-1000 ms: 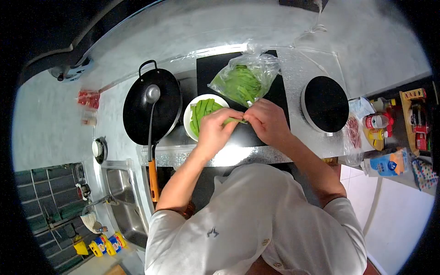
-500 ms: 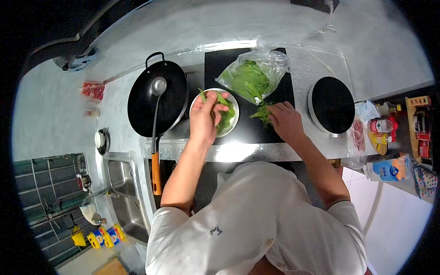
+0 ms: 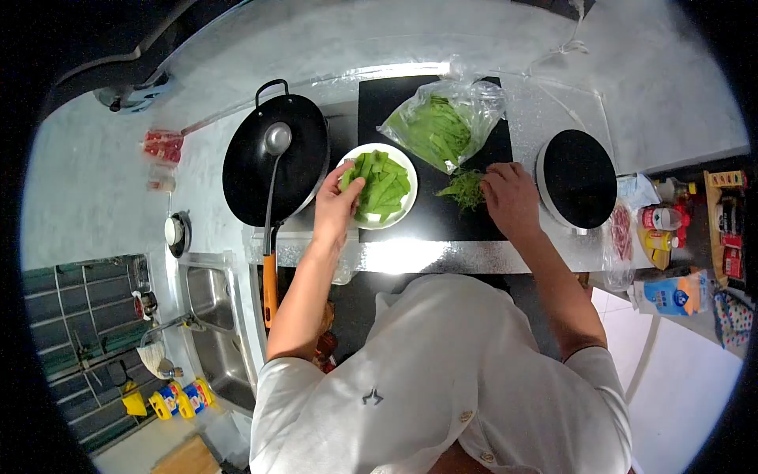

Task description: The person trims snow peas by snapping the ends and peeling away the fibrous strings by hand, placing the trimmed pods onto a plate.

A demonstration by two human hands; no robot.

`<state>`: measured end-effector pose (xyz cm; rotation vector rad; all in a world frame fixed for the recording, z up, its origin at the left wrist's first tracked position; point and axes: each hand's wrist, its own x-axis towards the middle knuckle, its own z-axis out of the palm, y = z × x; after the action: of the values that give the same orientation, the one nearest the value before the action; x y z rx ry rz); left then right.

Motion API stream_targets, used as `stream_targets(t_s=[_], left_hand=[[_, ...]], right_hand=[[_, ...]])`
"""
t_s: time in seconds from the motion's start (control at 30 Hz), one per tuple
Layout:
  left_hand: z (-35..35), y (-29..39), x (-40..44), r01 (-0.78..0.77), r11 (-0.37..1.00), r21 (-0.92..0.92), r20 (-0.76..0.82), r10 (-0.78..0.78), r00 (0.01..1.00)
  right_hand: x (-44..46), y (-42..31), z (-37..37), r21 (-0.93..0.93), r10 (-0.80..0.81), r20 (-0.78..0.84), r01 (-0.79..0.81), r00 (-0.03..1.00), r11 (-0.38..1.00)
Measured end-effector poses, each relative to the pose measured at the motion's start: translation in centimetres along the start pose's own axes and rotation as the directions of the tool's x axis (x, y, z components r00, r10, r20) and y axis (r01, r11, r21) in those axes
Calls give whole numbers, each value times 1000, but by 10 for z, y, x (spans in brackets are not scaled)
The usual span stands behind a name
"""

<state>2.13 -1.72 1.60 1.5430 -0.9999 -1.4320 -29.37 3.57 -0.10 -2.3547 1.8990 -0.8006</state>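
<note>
My left hand [image 3: 337, 203] is at the left rim of a white plate [image 3: 406, 213], its fingers apart around the edge. Flat green pods [image 3: 381, 186] cover the plate. To the right, my right hand [image 3: 511, 197] touches a small heap of thin green trimmings [image 3: 466, 190] on the black cooktop [image 3: 442, 226]; its fingertips are partly hidden, and whether they grip any strands is unclear. A clear plastic bag [image 3: 483, 110] of more green pods [image 3: 439, 130] lies open behind the heap.
On the left stands a black wok [image 3: 251, 170] with a ladle [image 3: 278, 139] in it, beyond which is a sink [image 3: 209, 296]. A round black burner [image 3: 579, 179] sits at the right, near bottles [image 3: 660, 217] and a blue-white packet [image 3: 671, 293].
My hands have parted from a pod held between them. The left moved to the plate, over its pods and then to its left rim; the right moved to the trimmings.
</note>
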Motion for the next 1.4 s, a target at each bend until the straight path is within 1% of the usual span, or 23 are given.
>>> stream_targets(t_s=[0.07, 0.13, 0.2, 0.23, 0.3, 0.33, 0.4, 0.47, 0.53, 0.6, 0.63, 0.67, 0.7, 0.73, 0.77, 0.8, 0.83, 0.87, 0.9, 1.03, 1.13, 1.2, 1.4], left_hand=[[0, -2, -2, -26, 998, -57, 108, 32, 994], [7, 3, -12, -7, 994, -113, 136, 23, 990], [15, 6, -20, -211, 977, 24, 249, 198, 948], [21, 15, -28, -223, 974, 45, 267, 203, 942], [27, 16, -32, -261, 964, 52, 294, 234, 927], [29, 17, -33, -302, 951, 61, 320, 268, 909], [35, 28, -42, -271, 960, 67, 325, 236, 916], [34, 31, -43, -351, 914, 203, 378, 258, 889], [33, 36, -47, -392, 888, 238, 382, 286, 879], [33, 36, -48, -430, 861, 272, 389, 310, 867], [33, 35, -48, -482, 827, 290, 392, 357, 848], [33, 35, -48, -533, 788, 308, 395, 404, 825], [33, 37, -48, -533, 788, 308, 393, 405, 826], [32, 40, -48, -478, 846, 235, 414, 358, 837], [32, 42, -47, -416, 895, 161, 439, 312, 842], [30, 43, -44, -417, 895, 161, 440, 313, 842], [26, 45, -40, -325, 938, 117, 458, 240, 856], [25, 47, -37, -229, 971, 76, 478, 166, 863], [26, 44, -35, -245, 968, 60, 463, 191, 865], [26, 48, -36, -236, 969, 68, 479, 176, 860], [30, 52, -40, -255, 957, 135, 457, 168, 873], [32, 49, -42, -333, 929, 162, 453, 230, 861], [34, 45, -39, -397, 898, 190, 501, 259, 826]], right_hand=[[3, -1, 0, 2, 3, 10, -3, 1000, 1000], [7, -5, -2, 1, 8, 22, -8, 1000, 1000], [15, -21, -1, 285, 31, -71, -10, 997, 958], [21, -31, -6, 281, 33, -69, -12, 997, 960], [38, -57, -21, 493, -16, -106, 67, 994, 868], [47, -70, -25, 491, -13, -106, 63, 994, 869], [64, -88, -29, 577, -149, 43, 97, 988, 811], [67, -86, -13, 577, -194, 30, 142, 981, 804], [69, -88, -11, 579, -247, 19, 191, 969, 793], [70, -89, -17, 708, -83, 238, -115, 968, 696], [71, -88, -18, 708, -84, 240, -115, 967, 697], [72, -87, -19, 692, -132, 220, -60, 967, 720], [73, -85, -20, 674, -180, 200, -2, 963, 739], [74, -85, -21, 674, -181, 200, -1, 963, 739], [74, -84, -22, 675, -188, 245, -28, 951, 737], [75, -83, -23, 676, -194, 289, -56, 938, 735], [74, -81, -21, 675, -193, 288, -56, 938, 735], [73, -78, -17, 736, -192, 335, -129, 923, 665], [73, -75, -13, 784, -196, 380, -202, 904, 587], [75, -73, -12, 830, -213, 385, -236, 898, 505], [76, -75, -23, 783, -213, 421, -235, 882, 576], [76, -76, -25, 751, -230, 381, -155, 895, 642], [76, -77, -28, 718, -243, 372, -112, 896, 687]])
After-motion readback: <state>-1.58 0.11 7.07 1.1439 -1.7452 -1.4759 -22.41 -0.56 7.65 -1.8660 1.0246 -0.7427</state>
